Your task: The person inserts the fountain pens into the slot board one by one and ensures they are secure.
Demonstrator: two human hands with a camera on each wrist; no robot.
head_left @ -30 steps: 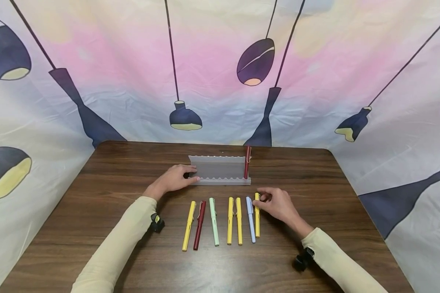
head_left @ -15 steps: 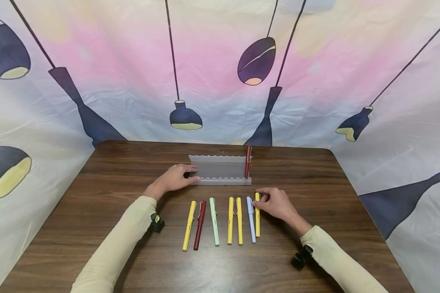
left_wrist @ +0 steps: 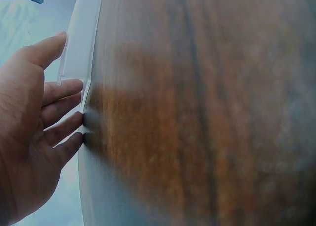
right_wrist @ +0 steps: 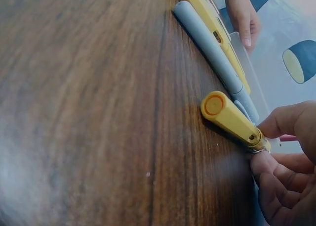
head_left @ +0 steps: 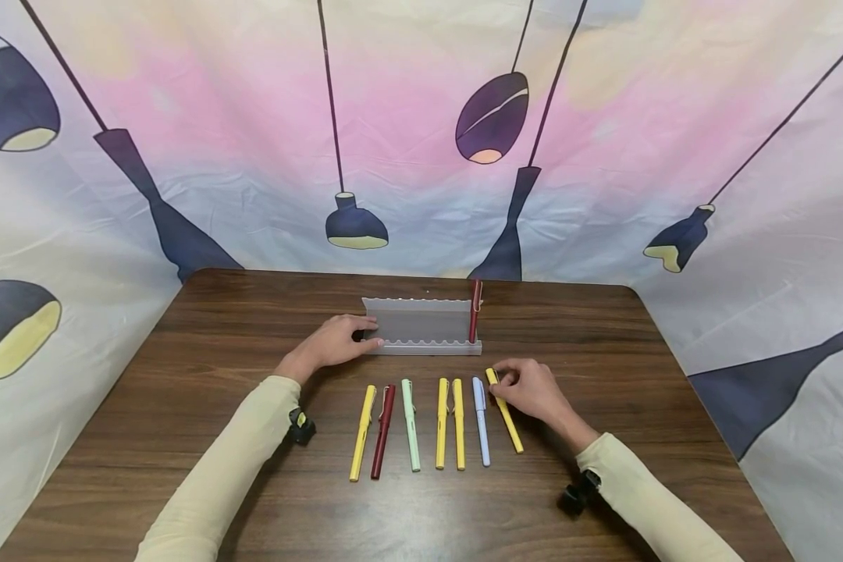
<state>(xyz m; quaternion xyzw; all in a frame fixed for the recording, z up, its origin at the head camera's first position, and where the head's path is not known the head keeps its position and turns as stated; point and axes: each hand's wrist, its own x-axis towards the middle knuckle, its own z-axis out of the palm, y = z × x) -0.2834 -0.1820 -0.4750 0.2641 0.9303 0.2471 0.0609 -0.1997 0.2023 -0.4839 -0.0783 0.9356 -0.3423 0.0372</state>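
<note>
My left hand (head_left: pixel 333 340) holds the left end of a clear pen rack (head_left: pixel 425 349) with scalloped edges. In the left wrist view its thumb and fingers (left_wrist: pixel 64 90) lie against the end of the rack. One dark red pen (head_left: pixel 474 312) rests in the rack's rightmost slot. My right hand (head_left: pixel 534 388) pinches the cap end of a yellow pen (head_left: pixel 509 421), which slants on the table. In the right wrist view that yellow pen (right_wrist: pixel 229 118) points its round end towards the camera. A light blue pen (head_left: pixel 481 421) lies just left of it.
Left of the blue pen lie two yellow pens (head_left: pixel 450 425), a mint green pen (head_left: pixel 410 425), a dark red pen (head_left: pixel 382 433) and another yellow pen (head_left: pixel 361 433). They lie roughly side by side on the wooden table (head_left: pixel 253 499). A printed cloth (head_left: pixel 421 156) hangs behind.
The yellow pen in my right hand has swung from nearly upright in the picture to slanting, its lower end moving right, away from the blue pen. My left hand and the rack stay put.
</note>
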